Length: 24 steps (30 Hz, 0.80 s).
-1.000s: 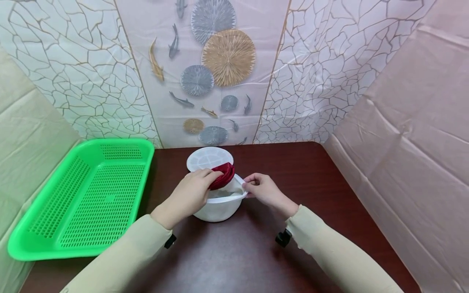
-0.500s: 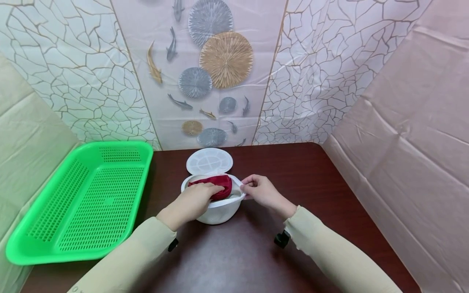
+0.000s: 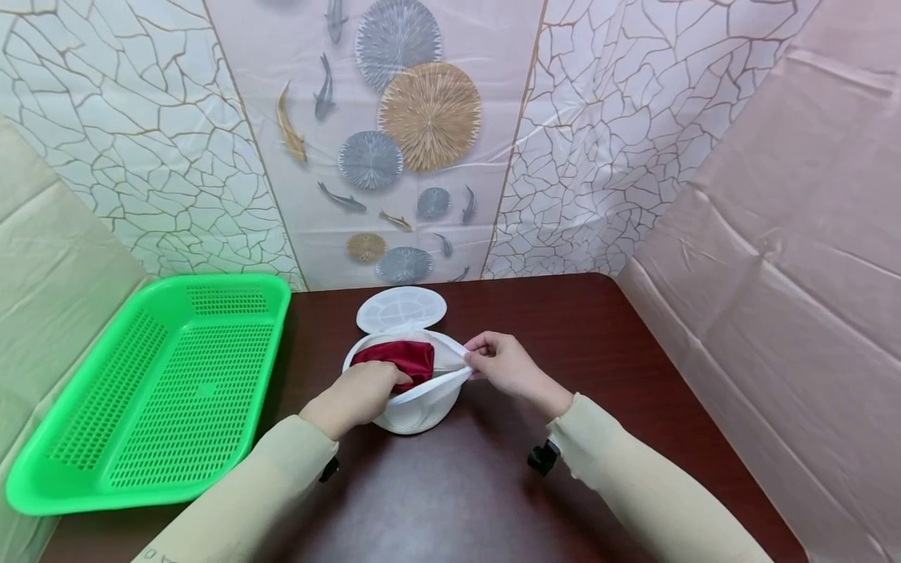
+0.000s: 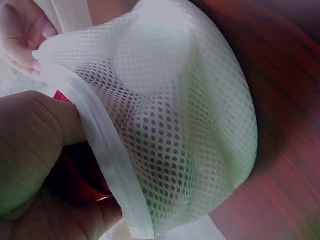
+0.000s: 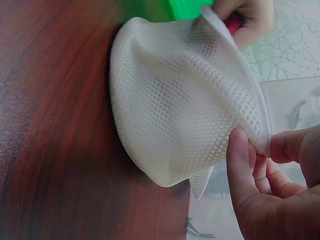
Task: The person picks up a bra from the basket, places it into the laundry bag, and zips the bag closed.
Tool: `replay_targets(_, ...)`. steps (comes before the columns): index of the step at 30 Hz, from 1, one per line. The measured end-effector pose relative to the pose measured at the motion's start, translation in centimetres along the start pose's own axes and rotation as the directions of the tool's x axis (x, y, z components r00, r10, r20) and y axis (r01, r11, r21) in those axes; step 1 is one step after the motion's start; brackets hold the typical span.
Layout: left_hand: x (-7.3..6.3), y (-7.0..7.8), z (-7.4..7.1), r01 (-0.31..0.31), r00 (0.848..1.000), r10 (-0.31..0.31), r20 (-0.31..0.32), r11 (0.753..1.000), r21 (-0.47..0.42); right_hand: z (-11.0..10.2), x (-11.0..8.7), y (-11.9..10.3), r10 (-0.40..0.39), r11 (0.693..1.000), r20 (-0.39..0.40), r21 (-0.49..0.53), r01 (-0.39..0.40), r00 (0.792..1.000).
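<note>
A white mesh laundry bag stands on the table with its zip opening spread and its round top folded back behind. Inside the mouth lies a folded dark red satiny cloth. My left hand reaches over the near-left rim and holds this cloth, its fingertips partly hidden in the bag. In the left wrist view, red fabric shows between thumb and fingers beside the zip edge. At the right corner of the opening, my right hand pinches the rim between thumb and fingers.
A green plastic basket with slotted sides stands on the left of the dark brown table. Patterned sheeting hangs behind, and plain pinkish sheeting borders the right side.
My left hand has lowered the red cloth from above the opening into the bag, where it now lies flatter. The right hand keeps pinching the rim in nearly the same spot.
</note>
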<state>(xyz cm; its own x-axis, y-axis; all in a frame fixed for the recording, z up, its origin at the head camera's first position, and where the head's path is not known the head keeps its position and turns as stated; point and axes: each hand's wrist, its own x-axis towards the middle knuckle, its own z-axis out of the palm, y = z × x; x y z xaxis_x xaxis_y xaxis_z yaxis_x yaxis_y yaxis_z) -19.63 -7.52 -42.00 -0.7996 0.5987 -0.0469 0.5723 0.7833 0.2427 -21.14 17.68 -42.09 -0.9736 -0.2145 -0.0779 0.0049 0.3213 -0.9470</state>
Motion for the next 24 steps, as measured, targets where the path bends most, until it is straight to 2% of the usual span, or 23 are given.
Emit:
replay_targets(3,0.0,-0.3,-0.1,0.037,0.999,-0.037,0.017,0.999,-0.016,0.0,0.0,-0.3,-0.007,1.0,-0.01,-0.001,0.007,1.0)
replay_targets(9,-0.3,-0.6,-0.5,0.03,0.999,-0.032,-0.017,0.996,-0.08,0.0,-0.2,-0.2,-0.011,1.0,-0.034,-0.028,0.01,0.999)
replay_targets(18,-1.4,-0.7,-3.2,0.07,0.992,-0.095,-0.089,0.965,-0.252,-0.2,-0.3,0.0,0.003,1.0,-0.038,-0.02,-0.004,0.999)
replay_targets(21,-1.7,-1.4,-3.9,0.109,0.976,-0.152,-0.153,0.959,-0.26,-0.2,-0.3,0.0,0.005,1.0,-0.036,-0.01,-0.005,0.999)
replay_targets(24,-1.9,-2.3,-4.3,0.164,0.95,-0.22,-0.222,0.956,-0.245,-0.1,-0.3,0.0,0.004,1.0,-0.03,-0.001,-0.004,1.0)
